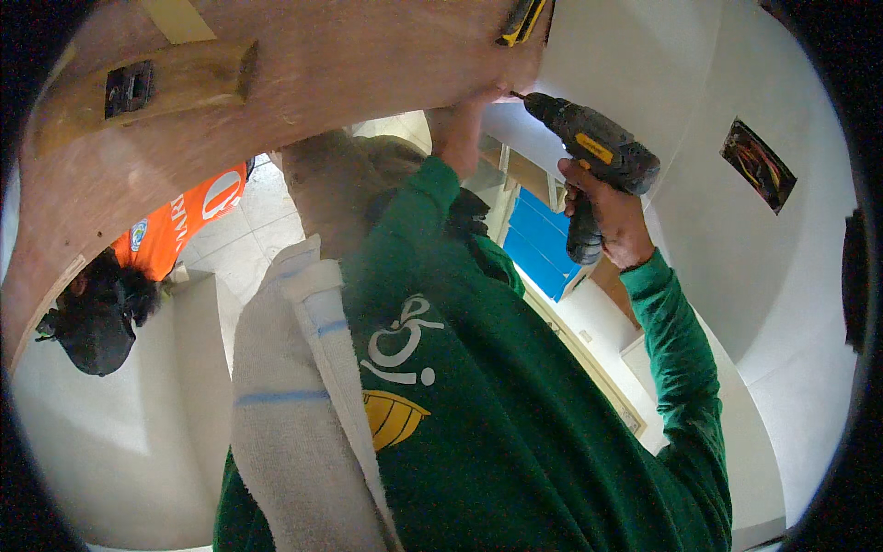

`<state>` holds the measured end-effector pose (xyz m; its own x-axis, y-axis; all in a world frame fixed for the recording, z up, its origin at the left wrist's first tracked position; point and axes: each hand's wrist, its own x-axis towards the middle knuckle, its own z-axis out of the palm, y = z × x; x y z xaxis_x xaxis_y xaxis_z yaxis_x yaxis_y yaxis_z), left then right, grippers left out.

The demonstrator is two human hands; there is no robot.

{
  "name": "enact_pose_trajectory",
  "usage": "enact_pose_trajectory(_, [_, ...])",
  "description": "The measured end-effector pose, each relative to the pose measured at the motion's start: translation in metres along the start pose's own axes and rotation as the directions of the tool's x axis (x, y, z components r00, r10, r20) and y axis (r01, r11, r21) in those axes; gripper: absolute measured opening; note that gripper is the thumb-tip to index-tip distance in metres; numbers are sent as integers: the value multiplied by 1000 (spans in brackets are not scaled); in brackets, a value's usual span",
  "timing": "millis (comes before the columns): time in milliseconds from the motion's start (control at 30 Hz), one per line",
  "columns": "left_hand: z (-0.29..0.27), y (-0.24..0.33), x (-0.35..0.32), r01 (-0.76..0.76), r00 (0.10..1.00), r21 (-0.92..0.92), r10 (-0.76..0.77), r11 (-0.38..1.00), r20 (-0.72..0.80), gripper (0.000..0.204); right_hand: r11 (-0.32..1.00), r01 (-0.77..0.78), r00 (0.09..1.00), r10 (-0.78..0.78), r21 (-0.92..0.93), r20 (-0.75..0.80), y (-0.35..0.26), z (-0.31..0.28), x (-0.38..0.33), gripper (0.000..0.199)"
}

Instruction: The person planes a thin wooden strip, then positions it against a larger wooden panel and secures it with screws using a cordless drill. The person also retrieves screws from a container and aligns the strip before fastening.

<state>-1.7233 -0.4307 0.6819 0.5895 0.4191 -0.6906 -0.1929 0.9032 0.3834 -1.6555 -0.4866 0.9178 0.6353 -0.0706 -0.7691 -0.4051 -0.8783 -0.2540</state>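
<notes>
My right hand (612, 216) is wrapped round the grip of a black cordless drill (598, 143) with a yellow patch on its side. The drill tilts so that its bit points up and left at the end of a brown wooden panel (368, 69). Close to the bit's tip is my left hand (469, 115), raised against the panel's lower edge. Its fingers blend with the wood and are mostly hidden, so whether they hold something small does not show. On the panel near the drill lies a yellow and black hand tool (522, 23).
A black fitting (129, 89) sits in a wooden block on the panel. In the right wall a cut-out (759, 166) shows loose wires. Beyond the panel is another person in an orange shirt (189, 221). Blue panels (538, 239) stand below the drill. A towel (285, 396) hangs over my green shirt.
</notes>
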Motion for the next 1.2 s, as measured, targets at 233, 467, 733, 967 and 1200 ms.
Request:
enact_pose_trajectory(233, [2, -3, 2, -7, 998, -69, 3, 998, -60, 30, 997, 15, 1000, -16, -73, -7, 3, 2, 1, 26])
enact_pose_trajectory(467, [-3, 13, 0, 60, 996, -56, -55, 997, 73, 45, 999, 43, 998, -45, 32, 49, 1, 5, 3, 25])
enact_pose_trajectory(733, [-1, -1, 0, 36, 999, -168, -36, 985, -1, 53, 972, 196, 978, -203, 131, 39, 11, 3, -4, 32])
enact_pose_trajectory(967, [12, -27, -4, -65, 997, 34, 67, 997, -46, 61, 907, 306, 949, -316, 291, -12, 118, -8, -60, 38])
enact_pose_trajectory(1200, [21, -58, 16, -237, 967, 108, 245, 966, -67, 56, 893, 290, 951, -308, 345, -2, 217, 14, -68, 41])
